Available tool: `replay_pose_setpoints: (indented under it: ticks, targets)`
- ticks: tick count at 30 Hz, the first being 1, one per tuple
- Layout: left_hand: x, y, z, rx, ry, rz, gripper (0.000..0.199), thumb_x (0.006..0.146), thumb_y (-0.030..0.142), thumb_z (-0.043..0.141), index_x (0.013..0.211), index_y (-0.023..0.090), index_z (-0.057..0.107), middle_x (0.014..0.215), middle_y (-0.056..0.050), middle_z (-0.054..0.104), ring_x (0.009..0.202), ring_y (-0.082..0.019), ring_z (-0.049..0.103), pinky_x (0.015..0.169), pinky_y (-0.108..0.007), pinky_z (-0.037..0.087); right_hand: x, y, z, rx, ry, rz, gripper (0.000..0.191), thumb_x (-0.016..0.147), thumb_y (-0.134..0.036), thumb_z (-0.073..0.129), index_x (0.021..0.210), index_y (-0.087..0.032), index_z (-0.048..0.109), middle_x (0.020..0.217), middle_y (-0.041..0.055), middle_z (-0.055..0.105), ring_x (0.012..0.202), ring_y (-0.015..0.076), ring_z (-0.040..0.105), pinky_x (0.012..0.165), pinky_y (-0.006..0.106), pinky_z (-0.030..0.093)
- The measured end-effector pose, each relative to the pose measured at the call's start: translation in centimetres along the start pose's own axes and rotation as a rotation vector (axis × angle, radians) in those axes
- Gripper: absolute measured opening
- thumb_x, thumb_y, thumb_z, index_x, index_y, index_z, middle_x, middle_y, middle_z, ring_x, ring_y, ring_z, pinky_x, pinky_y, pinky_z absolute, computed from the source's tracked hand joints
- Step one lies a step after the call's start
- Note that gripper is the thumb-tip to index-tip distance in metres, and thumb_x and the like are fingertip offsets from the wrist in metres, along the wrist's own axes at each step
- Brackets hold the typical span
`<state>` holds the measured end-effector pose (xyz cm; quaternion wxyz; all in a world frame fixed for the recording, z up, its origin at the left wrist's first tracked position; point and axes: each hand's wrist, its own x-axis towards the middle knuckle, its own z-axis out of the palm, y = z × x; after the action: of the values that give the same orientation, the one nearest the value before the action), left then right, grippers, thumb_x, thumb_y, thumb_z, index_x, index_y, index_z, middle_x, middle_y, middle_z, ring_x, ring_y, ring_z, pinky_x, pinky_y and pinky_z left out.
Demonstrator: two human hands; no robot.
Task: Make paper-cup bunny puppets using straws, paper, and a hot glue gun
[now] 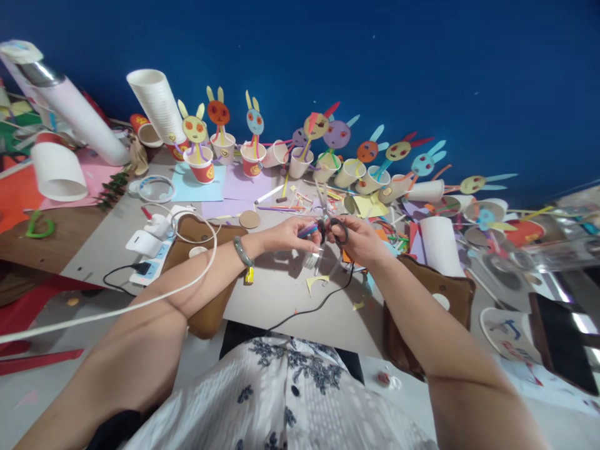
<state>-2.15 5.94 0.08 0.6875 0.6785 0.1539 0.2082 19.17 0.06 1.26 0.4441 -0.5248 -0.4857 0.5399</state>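
Both hands meet over the middle of the table. My right hand [363, 240] is closed round the black handles of a pair of scissors [345, 232]. The blades seem to point away from me, though they blur into the scraps behind. Close beside them, my left hand [295, 234] pinches a small purple-and-blue piece [308, 230]; its exact kind cannot be made out. My left fingertips are near the scissors' handle, and whether they touch it is unclear. A yellow paper scrap [317, 284] lies on the table just below the hands.
Paper cups with rabbit-faced paper figures [194, 129] line the blue wall. A stack of white cups [154, 103] leans at the left. A power strip [152, 265] with a white cable sits by my left arm. Brown cushions [424, 290] lie under both forearms. Paper clutter covers the table's middle.
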Motion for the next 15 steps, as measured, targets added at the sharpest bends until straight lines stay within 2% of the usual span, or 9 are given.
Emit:
replay_pose_setpoints:
  ticks: [4, 7, 11, 15]
  targets:
    - [0.0, 0.2, 0.0, 0.02, 0.03, 0.019, 0.017, 0.072, 0.026, 0.08, 0.075, 0.014, 0.068, 0.087, -0.003, 0.063, 0.082, -0.012, 0.058, 0.08, -0.029, 0.047, -0.6, -1.1, -1.5, 0.07, 0.097, -0.038, 0.047, 0.059, -0.061, 0.093, 0.079, -0.026, 0.067, 0.081, 0.0004, 0.064, 0.07, 0.0156, 0.057, 0.064, 0.033, 0.051]
    - [0.0, 0.3, 0.0, 0.003, 0.023, -0.001, 0.016, 0.073, 0.023, 0.078, 0.076, 0.014, 0.066, 0.086, -0.003, 0.064, 0.079, -0.011, 0.058, 0.079, -0.028, 0.047, -1.6, -1.5, -2.9, 0.01, 0.142, -0.086, 0.046, 0.065, -0.065, 0.088, 0.086, -0.029, 0.068, 0.093, 0.0015, 0.07, 0.083, 0.0205, 0.067, 0.073, 0.037, 0.058]
    - [-0.2, 0.7, 0.2, 0.052, 0.008, -0.058, 0.012, 0.079, 0.021, 0.072, 0.079, 0.015, 0.061, 0.074, 0.001, 0.059, 0.069, -0.009, 0.053, 0.069, -0.026, 0.044, -3.6, -1.5, -4.0, -0.01, 0.099, -0.111, 0.046, 0.07, -0.064, 0.086, 0.088, -0.028, 0.063, 0.101, 0.0026, 0.076, 0.094, 0.0232, 0.073, 0.087, 0.043, 0.061]
    - [-0.4, 1.0, 0.7, 0.148, 0.04, -0.099, 0.01, 0.083, 0.02, 0.063, 0.077, 0.017, 0.056, 0.069, 0.004, 0.05, 0.063, -0.008, 0.045, 0.062, -0.025, 0.039, -5.6, -1.4, -4.2, -0.06, 0.068, -0.075, 0.047, 0.073, -0.056, 0.088, 0.083, -0.025, 0.055, 0.098, 0.0053, 0.079, 0.087, 0.0231, 0.076, 0.081, 0.041, 0.062]
